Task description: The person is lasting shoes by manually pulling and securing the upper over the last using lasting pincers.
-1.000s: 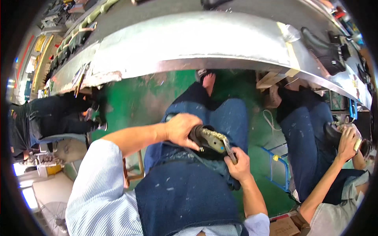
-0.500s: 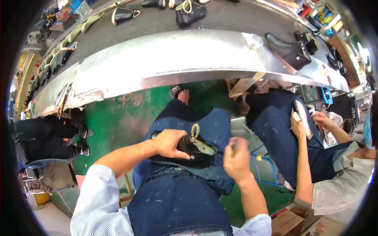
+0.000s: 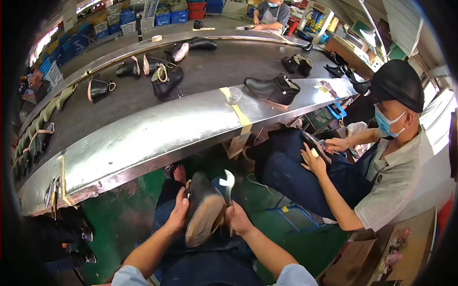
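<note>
In front of my lap a black ankle boot (image 3: 205, 217) is tilted up, its pale, ridged-edged underside turned toward me. My left hand (image 3: 178, 212) is closed round the boot's left side, near its upper. On the other side, my right hand (image 3: 238, 219) grips a hammer (image 3: 229, 183) by its handle, with the metal head pointing up beside the boot. Most of my right fingers are hidden behind the handle and the boot.
A metal-edged workbench (image 3: 143, 128) curves across ahead, carrying several black boots (image 3: 274, 89) and a clear cup (image 3: 233, 95). At right a seated co-worker (image 3: 398, 148) handles a shoe (image 3: 316, 148). Cardboard boxes (image 3: 355, 260) stand lower right. Another person (image 3: 272, 16) works across the bench.
The view has swung up and to the right. The boot has gone from lying on my lap to raised with its underside showing. My right hand has come in beside it.
</note>
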A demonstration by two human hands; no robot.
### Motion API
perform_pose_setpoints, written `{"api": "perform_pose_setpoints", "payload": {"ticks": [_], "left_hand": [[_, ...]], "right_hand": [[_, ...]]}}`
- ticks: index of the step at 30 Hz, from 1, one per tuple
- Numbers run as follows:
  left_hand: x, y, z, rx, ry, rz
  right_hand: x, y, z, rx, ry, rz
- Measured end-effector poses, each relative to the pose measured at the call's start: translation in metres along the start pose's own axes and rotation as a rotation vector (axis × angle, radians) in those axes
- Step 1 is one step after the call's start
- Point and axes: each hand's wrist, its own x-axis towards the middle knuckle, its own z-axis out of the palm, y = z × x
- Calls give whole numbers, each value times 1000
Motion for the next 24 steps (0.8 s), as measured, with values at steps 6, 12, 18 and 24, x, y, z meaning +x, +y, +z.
{"api": "perform_pose_setpoints", "payload": {"ticks": [6,12,18,24], "left_hand": [[29,-10,6,656,42,333],[33,30,1,342,-194,154],[40,65,-7,615,-345,169],[39,43,2,679,-331,157]], "right_hand": [[25,-3,-1,-852,88,43],[21,-11,1,-833,-42,70],[21,-6,13,-640,5,19],[21,-15,28,-1005,98,-183]]}}
